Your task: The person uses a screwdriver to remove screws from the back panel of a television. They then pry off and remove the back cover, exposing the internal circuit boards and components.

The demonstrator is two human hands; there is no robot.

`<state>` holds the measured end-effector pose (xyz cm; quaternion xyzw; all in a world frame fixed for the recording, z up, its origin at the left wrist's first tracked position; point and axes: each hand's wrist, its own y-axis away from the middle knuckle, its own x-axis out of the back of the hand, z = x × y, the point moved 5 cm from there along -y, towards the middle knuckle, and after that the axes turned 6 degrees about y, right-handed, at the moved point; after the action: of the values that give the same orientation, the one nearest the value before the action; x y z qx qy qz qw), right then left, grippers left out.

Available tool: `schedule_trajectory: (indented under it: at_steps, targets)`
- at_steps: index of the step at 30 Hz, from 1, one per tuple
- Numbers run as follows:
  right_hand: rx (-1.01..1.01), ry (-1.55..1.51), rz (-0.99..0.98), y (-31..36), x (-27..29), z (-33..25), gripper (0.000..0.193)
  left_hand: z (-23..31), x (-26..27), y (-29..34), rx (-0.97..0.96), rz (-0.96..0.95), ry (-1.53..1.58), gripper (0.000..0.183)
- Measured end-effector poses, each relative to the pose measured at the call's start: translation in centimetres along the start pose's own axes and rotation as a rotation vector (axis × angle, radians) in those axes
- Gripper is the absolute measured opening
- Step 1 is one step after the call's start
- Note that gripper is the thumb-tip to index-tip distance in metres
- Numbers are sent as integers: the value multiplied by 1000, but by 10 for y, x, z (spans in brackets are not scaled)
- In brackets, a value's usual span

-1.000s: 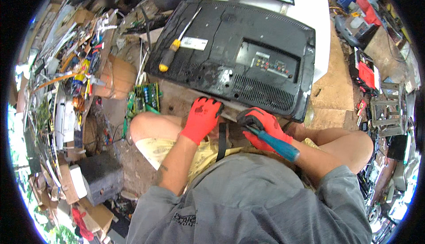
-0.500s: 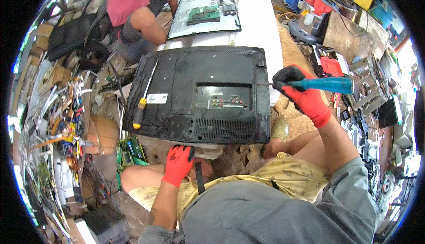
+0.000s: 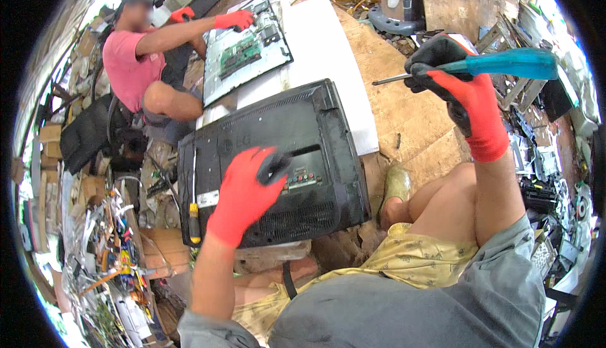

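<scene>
My right hand point(image 3: 464, 95), in a red glove with black fingertips, grips a screwdriver point(image 3: 511, 64) with a teal handle. Its tip points left, raised off to the right of a black flat-screen TV point(image 3: 284, 117) lying back side up. Over the TV's lower middle hovers my left hand point(image 3: 246, 193), gloved the same way. Its fingers are loosely bent and apart, with nothing visible in them, and they partly cover the connector recess point(image 3: 306, 174). A second screwdriver point(image 3: 194, 218), with a yellow and black handle, lies along the TV's left side.
Across from me, a person point(image 3: 132, 64) in a pink shirt reaches with red gloves over an opened panel point(image 3: 249, 64) bearing a green circuit board point(image 3: 240, 56). A white sheet point(image 3: 328, 51) lies beneath, beside brown board point(image 3: 385, 76). Scrap piles point(image 3: 107, 266) flank me.
My left hand has risen from the TV's near edge to above its back. The right hand has lifted the teal screwdriver away from the TV's right edge. The view has turned right.
</scene>
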<state>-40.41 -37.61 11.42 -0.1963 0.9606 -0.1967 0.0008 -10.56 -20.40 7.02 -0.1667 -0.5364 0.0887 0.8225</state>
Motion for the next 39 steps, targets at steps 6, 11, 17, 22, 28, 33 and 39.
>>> schedule_trajectory:
  at_steps: [6,11,17,22,28,33,39]
  targets:
    - [-75,-56,77,4,15,14,11,-22,-141,-189,-11,-470,34,27]
    - [-85,253,147,5,30,16,14,-61,-253,-238,-173,-591,-304,24]
    - [-16,158,227,5,43,22,19,-67,-289,-239,-118,-718,-176,25]
    - [-13,267,185,-6,43,20,21,-73,-284,-238,-29,-817,-67,34]
    - [-67,235,130,-10,37,19,15,-58,-270,-243,-2,-840,-88,42]
    - [-5,258,81,-13,34,20,17,-62,-257,-243,-5,-686,-46,40]
    - [52,422,172,-9,32,43,27,-52,-171,-204,-136,-257,78,39]
